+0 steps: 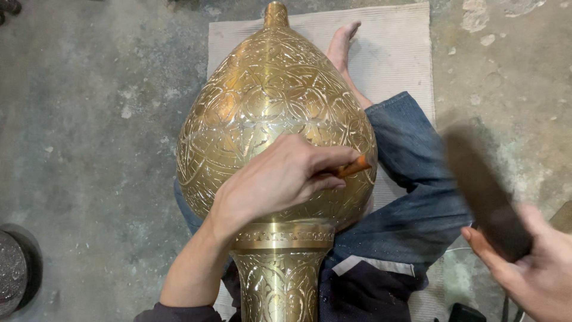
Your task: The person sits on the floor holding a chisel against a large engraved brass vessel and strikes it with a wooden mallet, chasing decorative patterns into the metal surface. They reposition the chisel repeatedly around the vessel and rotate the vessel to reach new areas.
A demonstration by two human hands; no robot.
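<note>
Brass vessel [271, 119], large and bulb-shaped, engraved all over, lay across lap on jeans [411, 179], narrow neck pointing away over beige mat [393, 48]. Left hand [277, 179] rested on bulb, fingers closed around thin orange-handled tool [353, 167], tip against metal. Right hand [530, 262], well apart to the right, gripped dark blurred block [485, 191], raised above floor. Bare foot [342, 42] stretched on mat beside vessel. Grey concrete floor [89, 119] around; dark round object [12, 271] at left edge.

Left hand [280, 179] presses chisel [351, 167] on engraved brass vessel [268, 101]; right hand [536, 268] holds blurred mallet [485, 191]
</note>
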